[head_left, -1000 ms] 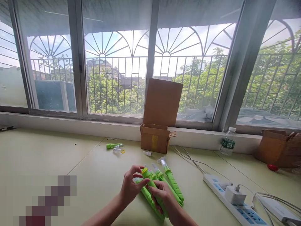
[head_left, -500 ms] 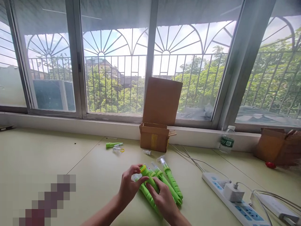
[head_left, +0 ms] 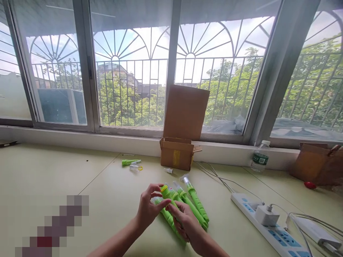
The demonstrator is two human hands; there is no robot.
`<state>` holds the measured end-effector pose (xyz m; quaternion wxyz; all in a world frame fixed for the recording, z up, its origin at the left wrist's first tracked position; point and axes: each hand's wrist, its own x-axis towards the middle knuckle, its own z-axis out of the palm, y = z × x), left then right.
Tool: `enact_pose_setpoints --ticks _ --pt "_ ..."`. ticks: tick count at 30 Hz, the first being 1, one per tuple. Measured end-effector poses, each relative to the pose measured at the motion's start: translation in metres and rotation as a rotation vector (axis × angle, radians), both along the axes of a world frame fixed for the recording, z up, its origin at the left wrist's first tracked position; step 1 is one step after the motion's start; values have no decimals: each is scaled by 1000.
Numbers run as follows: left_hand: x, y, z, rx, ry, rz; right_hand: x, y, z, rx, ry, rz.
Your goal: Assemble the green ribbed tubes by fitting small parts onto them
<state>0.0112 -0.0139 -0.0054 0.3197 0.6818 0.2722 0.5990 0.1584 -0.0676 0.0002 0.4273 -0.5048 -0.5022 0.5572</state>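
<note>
Bottle (head_left: 259,159) beside window ledge (head_left: 128,144) | adapter (head_left: 267,215) in power strip (head_left: 278,237)

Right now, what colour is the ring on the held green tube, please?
The ring is yellow, clearest in the head view.

A green tube (head_left: 168,195), a yellow ring (head_left: 164,189) around its far end, is held tilted.

Daylit windows (head_left: 172,71) above pale-green table (head_left: 64,167)
</note>
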Motion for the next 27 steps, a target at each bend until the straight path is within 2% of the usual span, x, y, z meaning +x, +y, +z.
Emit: enact_pose_setpoints --ticks 4,8,12,15,19,22,27 --pt "1 -1 0 -45 -35 -30 1 -4 7 -25 87 67" --pt "-1 0 3 -104 -45 -33 -4 -7 9 -6 56 40" --pt "-5 2 9 -131 -3 -82 -11 -10 3 14 119 60" --pt "-7 2 10 -112 38 -67 -13 -9 -4 10 120 61" --pt "-6 0 7 -32 63 -30 -10 -3 -14 172 15 -14" --pt "-5 0 4 42 71 6 -6 1 -22 309 -140 -41" --pt "-3 -1 -3 113 93 48 -1 6 -33 481 -380 -172"
